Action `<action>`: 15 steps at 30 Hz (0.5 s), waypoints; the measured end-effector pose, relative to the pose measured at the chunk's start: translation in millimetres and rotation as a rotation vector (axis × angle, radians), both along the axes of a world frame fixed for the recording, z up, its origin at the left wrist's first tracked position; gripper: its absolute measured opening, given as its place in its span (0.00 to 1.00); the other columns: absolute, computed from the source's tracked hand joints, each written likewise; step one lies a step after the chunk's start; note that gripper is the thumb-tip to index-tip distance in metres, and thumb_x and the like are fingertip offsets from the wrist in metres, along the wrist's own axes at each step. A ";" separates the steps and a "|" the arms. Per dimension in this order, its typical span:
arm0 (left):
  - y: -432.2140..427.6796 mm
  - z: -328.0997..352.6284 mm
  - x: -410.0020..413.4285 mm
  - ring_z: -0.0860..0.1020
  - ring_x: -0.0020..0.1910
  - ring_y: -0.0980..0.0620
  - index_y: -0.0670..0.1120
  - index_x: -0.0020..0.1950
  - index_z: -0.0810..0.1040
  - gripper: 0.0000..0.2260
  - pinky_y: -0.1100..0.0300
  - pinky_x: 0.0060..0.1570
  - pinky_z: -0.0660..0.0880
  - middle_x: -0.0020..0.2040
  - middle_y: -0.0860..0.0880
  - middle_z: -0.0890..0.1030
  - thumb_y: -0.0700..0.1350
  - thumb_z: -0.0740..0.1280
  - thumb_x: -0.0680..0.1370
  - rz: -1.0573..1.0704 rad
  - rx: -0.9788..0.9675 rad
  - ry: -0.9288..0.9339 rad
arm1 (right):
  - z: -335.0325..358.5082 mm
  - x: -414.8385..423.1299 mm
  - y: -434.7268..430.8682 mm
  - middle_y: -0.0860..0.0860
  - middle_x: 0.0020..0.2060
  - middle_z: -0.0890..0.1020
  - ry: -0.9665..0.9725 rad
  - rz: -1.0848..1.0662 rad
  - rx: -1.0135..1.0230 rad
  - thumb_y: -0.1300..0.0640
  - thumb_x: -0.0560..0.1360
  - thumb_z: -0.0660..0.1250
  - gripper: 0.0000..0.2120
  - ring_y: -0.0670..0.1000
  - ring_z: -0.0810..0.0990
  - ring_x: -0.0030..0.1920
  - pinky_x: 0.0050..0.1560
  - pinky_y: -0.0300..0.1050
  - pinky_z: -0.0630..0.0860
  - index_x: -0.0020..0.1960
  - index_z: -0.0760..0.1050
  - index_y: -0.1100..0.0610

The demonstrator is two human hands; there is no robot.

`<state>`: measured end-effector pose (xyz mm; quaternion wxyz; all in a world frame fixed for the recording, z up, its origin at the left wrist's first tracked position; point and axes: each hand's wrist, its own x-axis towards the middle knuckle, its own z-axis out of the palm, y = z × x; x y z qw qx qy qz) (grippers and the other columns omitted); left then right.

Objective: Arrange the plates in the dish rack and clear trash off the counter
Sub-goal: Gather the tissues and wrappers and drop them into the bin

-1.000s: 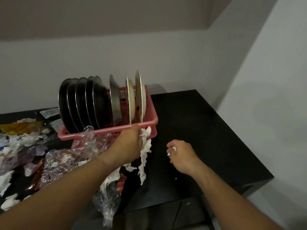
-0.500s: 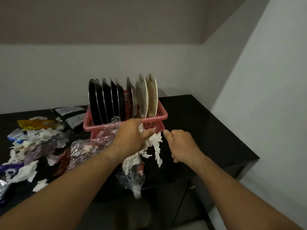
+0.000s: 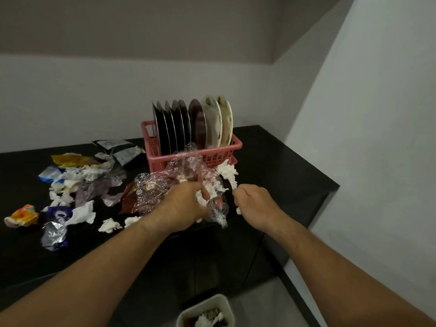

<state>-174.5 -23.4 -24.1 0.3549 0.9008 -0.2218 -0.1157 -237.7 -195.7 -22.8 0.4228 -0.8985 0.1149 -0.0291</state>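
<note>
Both hands are gathering trash just short of the dish rack (image 3: 237, 143).
The left hand (image 3: 181, 206) is gripping clear plastic (image 3: 188, 166) and tissue (image 3: 227, 172), fingertips hidden in the wad. The right hand (image 3: 256, 202) is pinching a white scrap (image 3: 238, 210), mostly hidden in curled fingers. Plates (image 3: 174, 126) are standing upright just beyond the fingers; a bin (image 3: 207, 304) below the wrists is being cut off.

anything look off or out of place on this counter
Yes: crumpled wrappers and torn tissue lie strewn over the left half of the black counter, and crinkled clear plastic, gripped by the left hand, is bunched in front of the pink dish rack. The plates stand upright in rows; nothing odd there.
</note>
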 end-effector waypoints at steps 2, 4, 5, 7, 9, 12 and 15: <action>5.4 -9.4 -9.7 0.83 0.35 0.50 0.53 0.46 0.78 0.06 0.52 0.37 0.82 0.39 0.49 0.83 0.42 0.71 0.76 -0.045 -0.012 0.016 | -4.5 -10.0 3.0 0.51 0.38 0.76 0.038 0.020 0.001 0.55 0.81 0.55 0.15 0.49 0.73 0.38 0.40 0.47 0.70 0.39 0.74 0.57; 8.6 -23.6 -18.6 0.81 0.33 0.55 0.51 0.52 0.80 0.06 0.63 0.33 0.77 0.41 0.50 0.84 0.43 0.65 0.79 -0.115 0.027 0.005 | -16.5 -17.9 4.0 0.51 0.39 0.77 0.096 0.059 0.014 0.55 0.81 0.56 0.14 0.49 0.74 0.39 0.41 0.47 0.71 0.41 0.75 0.58; 8.7 -35.3 -24.4 0.80 0.36 0.58 0.50 0.57 0.80 0.08 0.68 0.34 0.73 0.45 0.53 0.83 0.44 0.64 0.80 -0.162 0.080 -0.006 | -27.4 -22.8 3.8 0.51 0.39 0.77 0.132 0.081 0.014 0.56 0.81 0.56 0.14 0.49 0.74 0.39 0.41 0.47 0.71 0.42 0.76 0.58; 8.4 -58.2 -34.8 0.77 0.44 0.60 0.50 0.60 0.80 0.11 0.72 0.39 0.70 0.51 0.55 0.80 0.45 0.62 0.81 -0.237 0.171 -0.004 | -50.4 -32.1 1.9 0.50 0.38 0.78 0.205 0.102 0.014 0.58 0.80 0.56 0.14 0.48 0.76 0.39 0.40 0.45 0.72 0.41 0.76 0.57; 4.4 -91.7 -43.5 0.78 0.46 0.60 0.50 0.56 0.81 0.10 0.68 0.43 0.75 0.51 0.54 0.81 0.44 0.62 0.81 -0.243 0.199 0.077 | -84.3 -40.5 -2.5 0.50 0.38 0.79 0.294 0.108 0.009 0.58 0.80 0.57 0.14 0.48 0.77 0.40 0.41 0.46 0.74 0.39 0.76 0.55; -3.8 -147.6 -52.4 0.79 0.42 0.57 0.52 0.44 0.80 0.08 0.62 0.40 0.75 0.45 0.52 0.81 0.48 0.63 0.80 -0.176 0.222 0.224 | -145.6 -51.4 -11.9 0.52 0.42 0.81 0.407 0.103 -0.025 0.58 0.80 0.57 0.13 0.51 0.79 0.44 0.45 0.46 0.73 0.42 0.77 0.57; -9.2 -215.3 -52.9 0.77 0.40 0.53 0.51 0.38 0.74 0.11 0.58 0.38 0.73 0.42 0.50 0.78 0.54 0.66 0.78 -0.081 0.258 0.196 | -214.8 -53.8 -18.9 0.52 0.46 0.80 0.470 0.116 -0.012 0.56 0.81 0.57 0.11 0.52 0.78 0.46 0.44 0.44 0.71 0.42 0.74 0.53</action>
